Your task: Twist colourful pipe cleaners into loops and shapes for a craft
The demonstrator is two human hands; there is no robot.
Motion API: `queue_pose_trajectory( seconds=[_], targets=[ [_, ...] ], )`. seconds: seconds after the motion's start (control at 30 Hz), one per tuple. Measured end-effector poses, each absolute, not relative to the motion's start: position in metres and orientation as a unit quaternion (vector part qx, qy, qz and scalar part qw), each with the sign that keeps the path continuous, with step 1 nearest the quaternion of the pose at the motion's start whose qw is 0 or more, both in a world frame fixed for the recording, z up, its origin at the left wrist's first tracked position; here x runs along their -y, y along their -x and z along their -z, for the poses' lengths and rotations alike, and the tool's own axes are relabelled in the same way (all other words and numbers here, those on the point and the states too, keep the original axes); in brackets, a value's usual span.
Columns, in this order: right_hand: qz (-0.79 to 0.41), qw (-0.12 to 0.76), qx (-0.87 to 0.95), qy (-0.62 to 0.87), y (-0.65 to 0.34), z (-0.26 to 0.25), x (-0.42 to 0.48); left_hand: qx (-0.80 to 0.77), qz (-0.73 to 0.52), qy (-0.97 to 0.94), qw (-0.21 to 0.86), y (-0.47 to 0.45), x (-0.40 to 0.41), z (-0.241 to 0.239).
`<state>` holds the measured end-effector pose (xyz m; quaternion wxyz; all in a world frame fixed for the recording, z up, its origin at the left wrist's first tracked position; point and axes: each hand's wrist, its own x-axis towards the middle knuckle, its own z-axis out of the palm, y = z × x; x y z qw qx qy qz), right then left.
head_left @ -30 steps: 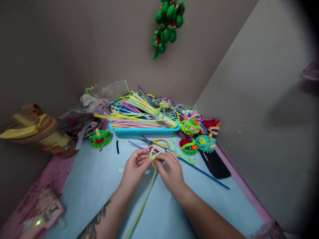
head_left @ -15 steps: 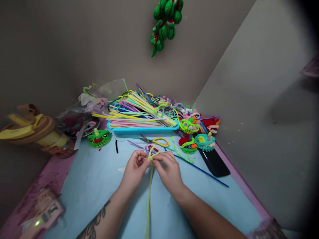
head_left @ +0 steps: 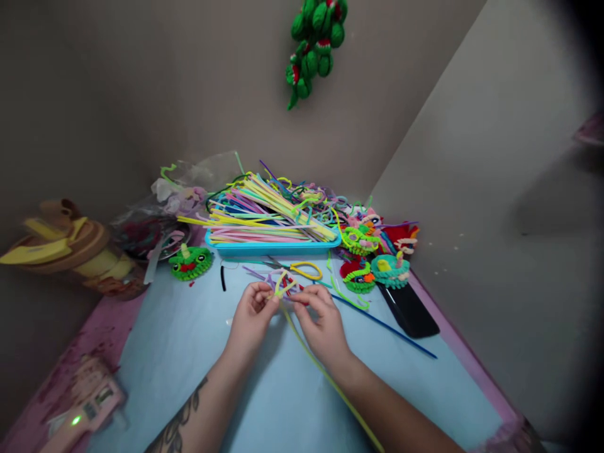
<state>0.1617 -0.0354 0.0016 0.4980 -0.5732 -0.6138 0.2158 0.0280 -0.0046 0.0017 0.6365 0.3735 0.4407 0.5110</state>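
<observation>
My left hand (head_left: 252,318) is closed, its thumb and forefinger pinching a yellow pipe cleaner (head_left: 280,288) where short ends are bent up in loops. From that pinch the long yellow tail runs down and to the right, past my right wrist. My right hand (head_left: 323,321) is closed as well, fingertips at the right side of the bent part; exactly how they grip it is partly hidden. Just beyond my fingers lie purple pipe cleaner pieces (head_left: 253,273) and yellow-handled scissors (head_left: 306,270). A dark blue pipe cleaner (head_left: 387,326) stretches along the table to the right.
A blue tray (head_left: 278,250) heaped with pipe cleaners stands at the back. A green fuzzy figure (head_left: 191,263) sits left; several others cluster right beside a black phone (head_left: 410,311). At left are a lidded cup (head_left: 89,258) and a pink glue gun (head_left: 89,409).
The yellow pipe cleaner's long tail has swung from hanging straight down to slanting right. My right fingertips have shifted slightly right, away from my left ones.
</observation>
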Motion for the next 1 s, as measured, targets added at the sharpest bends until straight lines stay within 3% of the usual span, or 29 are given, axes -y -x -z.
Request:
queue_pose_trajectory(
  seconds=[0.27, 0.4, 0.63, 0.77, 0.9, 1.0],
  targets=[
    [-0.307, 0.296, 0.665, 0.613, -0.159, 0.014, 0.041, -0.452, -0.532, -0.329, 0.636, -0.021, 0.001, -0.004],
    [-0.365, 0.326, 0.656, 0.575, -0.155, 0.016, 0.044, -0.459, -0.535, -0.345, 0.619, -0.021, 0.000, -0.003],
    [-0.604, 0.388, 0.557, 0.416, -0.157, -0.021, 0.052, -0.478, -0.553, -0.454, 0.510, -0.017, -0.003, 0.000],
    [-0.687, 0.441, 0.468, 0.340, -0.170, -0.022, 0.047, -0.477, -0.533, -0.476, 0.511, -0.016, -0.002, 0.003],
    [-0.712, 0.485, 0.397, 0.318, -0.175, -0.017, 0.039, -0.471, -0.520, -0.444, 0.558, -0.018, -0.003, 0.002],
    [-0.652, 0.555, 0.371, 0.359, -0.172, -0.013, 0.033, -0.469, -0.515, -0.386, 0.605, -0.019, -0.003, 0.001]
  ],
)
